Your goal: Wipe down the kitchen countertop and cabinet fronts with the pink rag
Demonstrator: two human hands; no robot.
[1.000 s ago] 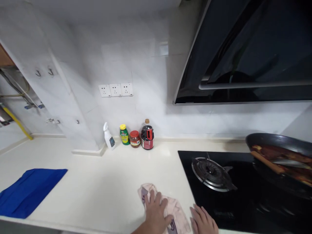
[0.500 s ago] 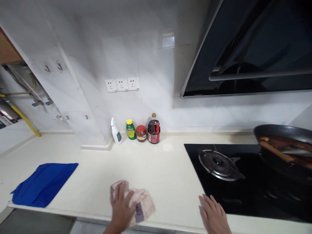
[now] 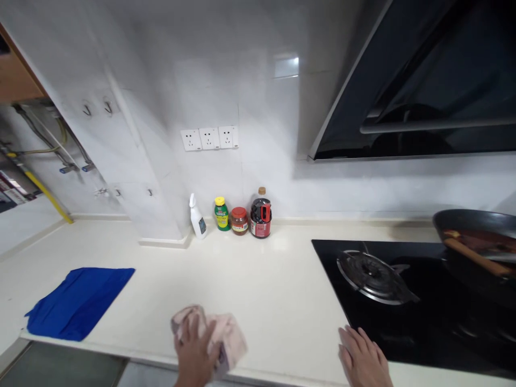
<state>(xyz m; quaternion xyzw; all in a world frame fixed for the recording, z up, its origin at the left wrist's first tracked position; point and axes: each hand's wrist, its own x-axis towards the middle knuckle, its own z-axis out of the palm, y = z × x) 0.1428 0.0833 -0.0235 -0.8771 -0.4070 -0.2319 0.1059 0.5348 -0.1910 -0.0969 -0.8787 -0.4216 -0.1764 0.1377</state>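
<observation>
My left hand (image 3: 196,355) presses flat on a crumpled pink cloth (image 3: 226,336) near the front edge of the cream countertop (image 3: 258,285). My right hand (image 3: 363,360) rests flat, fingers together, at the front left corner of the black glass hob (image 3: 427,312), holding nothing. The two hands are well apart.
A blue cloth (image 3: 78,301) lies flat at the left front. A white spray bottle (image 3: 198,216), a green bottle (image 3: 221,213), a red jar (image 3: 239,221) and a dark bottle (image 3: 260,213) stand by the wall. A burner (image 3: 373,269) and a black pan (image 3: 479,236) sit on the hob, under the hood (image 3: 423,86).
My left hand has slid the pink cloth leftwards along the front of the counter, away from the hob. The right hand has stayed at the hob's corner. The view shifted left.
</observation>
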